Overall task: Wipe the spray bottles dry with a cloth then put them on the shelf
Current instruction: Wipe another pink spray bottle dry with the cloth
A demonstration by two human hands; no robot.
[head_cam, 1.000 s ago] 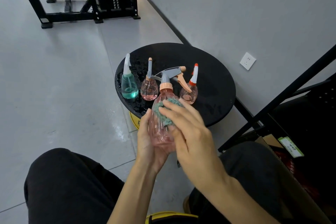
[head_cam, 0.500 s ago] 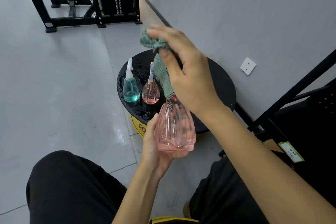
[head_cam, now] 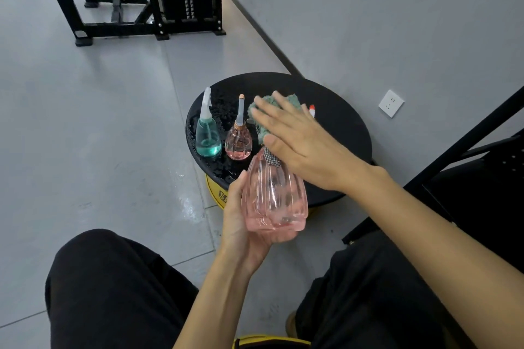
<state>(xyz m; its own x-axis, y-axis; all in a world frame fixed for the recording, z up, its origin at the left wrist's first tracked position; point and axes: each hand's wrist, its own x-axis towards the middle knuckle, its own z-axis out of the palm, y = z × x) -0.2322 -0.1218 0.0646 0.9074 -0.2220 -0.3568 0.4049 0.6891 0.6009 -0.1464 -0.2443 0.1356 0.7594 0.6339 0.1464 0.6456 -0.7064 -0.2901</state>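
My left hand (head_cam: 241,224) cups the base and side of a large ribbed pink spray bottle (head_cam: 273,195), held upright above my lap. My right hand (head_cam: 297,142) lies flat over the bottle's top, pressing a green cloth (head_cam: 261,110) around its spray head, which is hidden. On the wet black round table (head_cam: 340,110) stand a teal spray bottle (head_cam: 207,136) and a small pink spray bottle (head_cam: 238,142). Behind my right hand, only the red-and-white nozzle tip (head_cam: 312,109) of another bottle shows.
A black shelf frame (head_cam: 453,156) rises at the right beside the grey wall with a white socket (head_cam: 391,103). Black gym equipment (head_cam: 147,0) stands on the floor far back. My legs in black trousers fill the bottom. A yellow base (head_cam: 217,193) sits under the table.
My right hand with the cloth has come down from high above the bottle and now lies flat over its top. The bottle stays in my left hand.
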